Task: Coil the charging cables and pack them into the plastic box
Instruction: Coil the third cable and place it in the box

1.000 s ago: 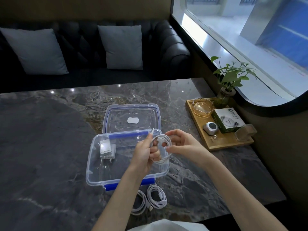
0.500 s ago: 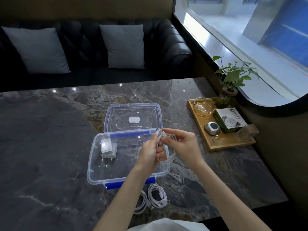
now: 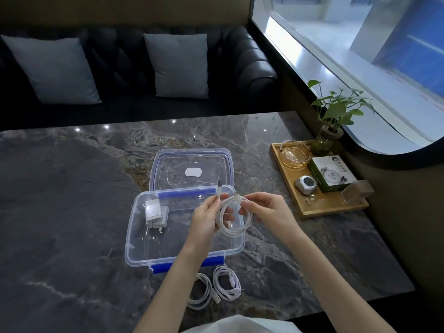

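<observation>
While coiled white cable (image 3: 232, 218) hangs between both hands above right part of open plastic box (image 3: 144, 246), left hand (image 3: 208, 218) pinches coil's left side, plug end pointing up; right hand (image 3: 269, 210) pinches other end at coil top. Coil plane near upright, directly over box floor; drop straight down judged next. Charger plug (image 3: 155, 212) lies inside box, left. Two more coiled cables (image 3: 216, 286) on tabletop (image 3: 60, 212), near side of box. Left forearm hides part of box front; fingers behind coil unclear.
</observation>
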A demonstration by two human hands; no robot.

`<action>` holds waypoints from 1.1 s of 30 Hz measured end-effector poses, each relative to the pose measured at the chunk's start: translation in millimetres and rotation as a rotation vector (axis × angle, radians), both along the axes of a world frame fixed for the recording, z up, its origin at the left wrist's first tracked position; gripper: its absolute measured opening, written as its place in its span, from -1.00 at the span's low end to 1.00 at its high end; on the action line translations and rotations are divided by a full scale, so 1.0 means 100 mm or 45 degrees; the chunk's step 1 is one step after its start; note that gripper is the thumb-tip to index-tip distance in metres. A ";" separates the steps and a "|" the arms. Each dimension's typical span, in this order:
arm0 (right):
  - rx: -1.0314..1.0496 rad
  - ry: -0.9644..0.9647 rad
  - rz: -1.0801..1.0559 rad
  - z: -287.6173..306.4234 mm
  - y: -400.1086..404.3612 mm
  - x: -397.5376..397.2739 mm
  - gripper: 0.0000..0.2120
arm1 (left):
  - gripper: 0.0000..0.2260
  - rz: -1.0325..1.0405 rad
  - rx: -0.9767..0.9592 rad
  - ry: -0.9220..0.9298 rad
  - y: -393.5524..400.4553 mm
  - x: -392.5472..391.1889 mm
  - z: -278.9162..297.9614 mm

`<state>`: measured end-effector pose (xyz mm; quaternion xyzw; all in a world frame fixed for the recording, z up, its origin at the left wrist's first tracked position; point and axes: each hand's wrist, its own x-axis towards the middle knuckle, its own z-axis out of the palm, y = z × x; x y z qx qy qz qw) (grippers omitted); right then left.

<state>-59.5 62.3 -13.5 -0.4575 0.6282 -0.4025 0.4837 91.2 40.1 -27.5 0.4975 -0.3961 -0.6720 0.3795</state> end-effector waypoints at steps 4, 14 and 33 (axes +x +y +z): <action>0.017 -0.064 -0.096 0.00 -0.01 0.01 -0.91 | -0.77 -0.054 -0.271 -0.029 0.02 0.07 -0.01; 0.138 -0.227 -0.128 0.06 -0.04 -0.04 -0.86 | -0.77 -0.467 -0.419 -0.281 -0.09 0.25 0.11; 0.183 -0.274 0.036 -0.05 -0.03 -0.01 -0.88 | -0.76 -0.064 -0.341 -0.137 0.06 0.23 0.01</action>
